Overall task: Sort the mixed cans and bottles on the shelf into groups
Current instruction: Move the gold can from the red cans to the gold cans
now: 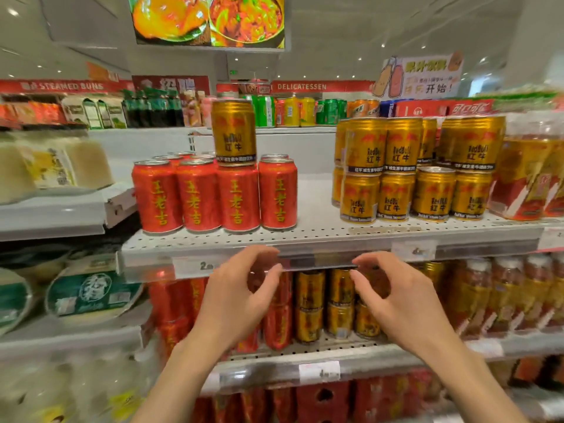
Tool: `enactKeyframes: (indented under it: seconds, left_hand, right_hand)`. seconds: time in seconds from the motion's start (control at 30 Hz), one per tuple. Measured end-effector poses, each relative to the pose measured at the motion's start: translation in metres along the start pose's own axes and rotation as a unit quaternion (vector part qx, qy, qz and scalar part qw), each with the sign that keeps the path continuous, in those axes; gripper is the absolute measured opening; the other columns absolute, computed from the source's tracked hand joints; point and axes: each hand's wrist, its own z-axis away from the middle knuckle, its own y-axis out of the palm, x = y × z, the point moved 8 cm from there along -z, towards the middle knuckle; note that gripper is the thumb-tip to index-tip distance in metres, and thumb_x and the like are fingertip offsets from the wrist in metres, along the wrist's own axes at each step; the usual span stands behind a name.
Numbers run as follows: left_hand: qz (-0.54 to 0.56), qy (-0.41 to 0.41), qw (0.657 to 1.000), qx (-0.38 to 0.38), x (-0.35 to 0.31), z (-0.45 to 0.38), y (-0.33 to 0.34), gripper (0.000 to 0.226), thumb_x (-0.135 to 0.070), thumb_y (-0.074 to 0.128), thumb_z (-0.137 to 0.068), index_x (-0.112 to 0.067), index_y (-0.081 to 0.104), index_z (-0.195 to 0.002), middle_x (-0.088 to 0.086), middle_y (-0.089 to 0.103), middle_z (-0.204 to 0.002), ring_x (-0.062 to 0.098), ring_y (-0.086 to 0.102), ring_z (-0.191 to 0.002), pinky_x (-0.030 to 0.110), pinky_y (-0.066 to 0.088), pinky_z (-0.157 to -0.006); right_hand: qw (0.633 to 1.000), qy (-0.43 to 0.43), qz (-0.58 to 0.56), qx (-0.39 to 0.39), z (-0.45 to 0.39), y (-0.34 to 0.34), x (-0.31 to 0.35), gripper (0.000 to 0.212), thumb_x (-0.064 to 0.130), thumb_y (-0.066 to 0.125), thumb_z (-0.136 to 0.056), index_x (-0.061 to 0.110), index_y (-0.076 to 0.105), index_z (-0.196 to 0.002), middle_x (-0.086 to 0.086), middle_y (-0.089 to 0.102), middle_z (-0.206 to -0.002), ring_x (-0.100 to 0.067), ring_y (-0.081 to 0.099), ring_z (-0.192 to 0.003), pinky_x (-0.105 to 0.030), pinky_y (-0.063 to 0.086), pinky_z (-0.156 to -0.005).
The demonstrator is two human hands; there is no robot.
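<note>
Both hands hover empty before the shelf edge [305,239], the left hand [241,297] at 7 o'clock and the right hand [396,297] at 5 o'clock, fingers loosely curved and holding nothing. On the shelf, red cans [213,196] stand grouped at 9 o'clock with a single gold can [233,132] stacked upright on them. The stacked gold cans [409,172] cluster at 3 o'clock, well apart from the red ones.

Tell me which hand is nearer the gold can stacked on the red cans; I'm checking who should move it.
Left. The left hand hovers below the gold can, almost straight under it in front of the shelf edge. The right hand is lower and off to its right.
</note>
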Motion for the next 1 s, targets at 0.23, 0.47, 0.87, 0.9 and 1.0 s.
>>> enactKeyframes:
  seconds: [0.23, 0.47, 0.87, 0.9, 1.0]
  left_hand:
    - [0.002, 0.052, 0.998, -0.026, 0.010, -0.029, -0.078, 0.017, -0.030, 0.067, -0.091, -0.026, 0.070, -0.108, -0.016, 0.071, -0.090, 0.007, 0.068, -0.078, 0.022, 0.055, -0.068]
    - [-0.179, 0.117, 0.974, -0.067, 0.002, -0.086, -0.132, 0.032, -0.035, 0.059, -0.089, -0.016, 0.069, -0.113, 0.002, 0.068, -0.109, 0.024, 0.062, -0.104, 0.039, 0.054, -0.087]
    - [-0.184, 0.066, 0.981, 0.011, 0.023, -0.116, -0.129, 0.043, -0.041, 0.057, -0.087, -0.022, 0.068, -0.123, -0.003, 0.067, -0.119, 0.020, 0.057, -0.116, 0.042, 0.046, -0.105]
    - [-0.179, 0.064, 0.982, 0.012, 0.024, -0.116, -0.129, 0.041, -0.041, 0.058, -0.088, -0.022, 0.068, -0.123, -0.003, 0.067, -0.119, 0.019, 0.057, -0.117, 0.042, 0.046, -0.106]
    - [-0.165, 0.060, 0.984, 0.015, 0.026, -0.116, -0.128, 0.040, -0.041, 0.060, -0.089, -0.022, 0.067, -0.124, -0.004, 0.066, -0.120, 0.017, 0.056, -0.117, 0.043, 0.046, -0.106]
  right_hand:
    - [0.999, -0.038, 0.032, 0.007, -0.043, 0.017, 0.079, 0.011, 0.040, 0.062, -0.092, 0.032, 0.066, -0.097, 0.024, 0.062, -0.083, 0.002, 0.061, -0.073, -0.036, 0.057, -0.070]
    - [0.989, -0.119, 0.075, -0.045, -0.122, 0.007, 0.153, 0.013, 0.038, 0.061, -0.095, 0.026, 0.065, -0.099, 0.010, 0.067, -0.093, -0.009, 0.063, -0.078, -0.039, 0.058, -0.072]
    - [0.993, -0.113, 0.041, 0.014, -0.197, 0.021, 0.197, 0.049, 0.053, 0.062, -0.092, 0.024, 0.045, -0.129, -0.001, 0.056, -0.130, -0.022, 0.060, -0.109, -0.042, 0.054, -0.089]
    - [0.993, -0.109, 0.038, 0.013, -0.199, 0.020, 0.197, 0.047, 0.051, 0.063, -0.092, 0.023, 0.046, -0.125, 0.000, 0.057, -0.126, -0.020, 0.060, -0.105, -0.037, 0.052, -0.083]
    - [0.996, -0.084, -0.003, 0.019, -0.203, 0.016, 0.195, 0.042, 0.046, 0.068, -0.090, 0.021, 0.048, -0.117, 0.003, 0.056, -0.117, -0.018, 0.059, -0.100, -0.032, 0.048, -0.076]
